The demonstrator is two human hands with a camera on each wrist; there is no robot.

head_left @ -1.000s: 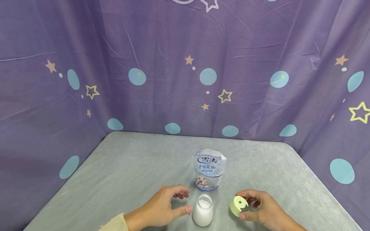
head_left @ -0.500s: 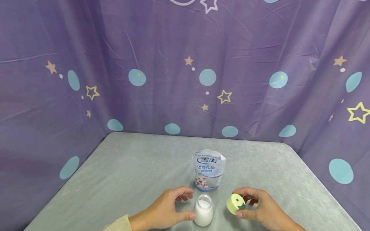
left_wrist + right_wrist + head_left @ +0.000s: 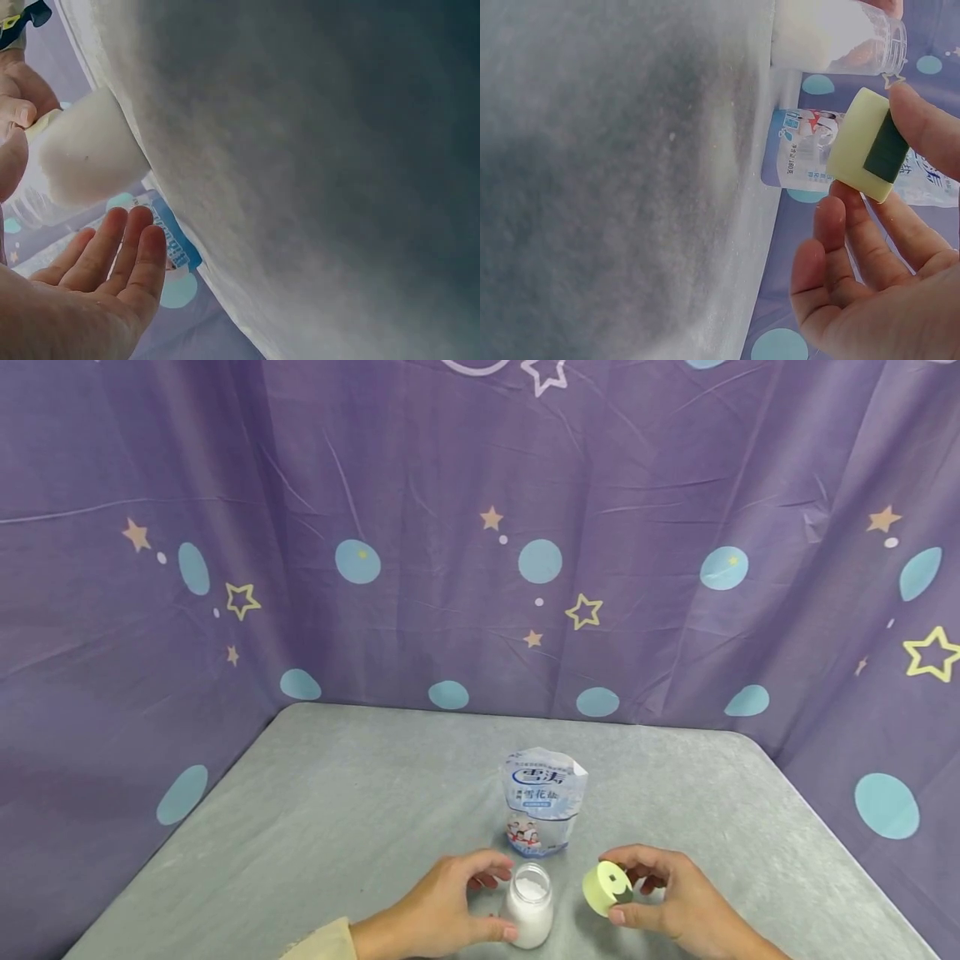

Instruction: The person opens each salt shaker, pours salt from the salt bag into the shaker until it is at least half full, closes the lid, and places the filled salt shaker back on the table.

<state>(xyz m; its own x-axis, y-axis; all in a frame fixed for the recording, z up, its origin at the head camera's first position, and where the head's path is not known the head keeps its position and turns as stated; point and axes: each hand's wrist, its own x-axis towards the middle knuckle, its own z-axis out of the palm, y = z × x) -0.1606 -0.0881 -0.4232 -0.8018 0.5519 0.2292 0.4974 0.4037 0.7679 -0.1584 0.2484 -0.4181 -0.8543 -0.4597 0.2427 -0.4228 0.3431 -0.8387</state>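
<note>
Jar, white-filled and lidless, stands upright at near middle, before the purple curtain and on the grey table. Left of it, the left hand curves, thumb and fingers wide apart; touching or not, I cannot tell. Right of it, the right hand makes a pinch. Just beyond stands a blue-and-white pouch. Smallest, tilted in that pinch, is a pale green lid.

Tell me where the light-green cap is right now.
In the head view, the light-green cap is off to the right of the open jar, pinched in the right hand, nearer the camera than the blue-and-white pouch.
</note>
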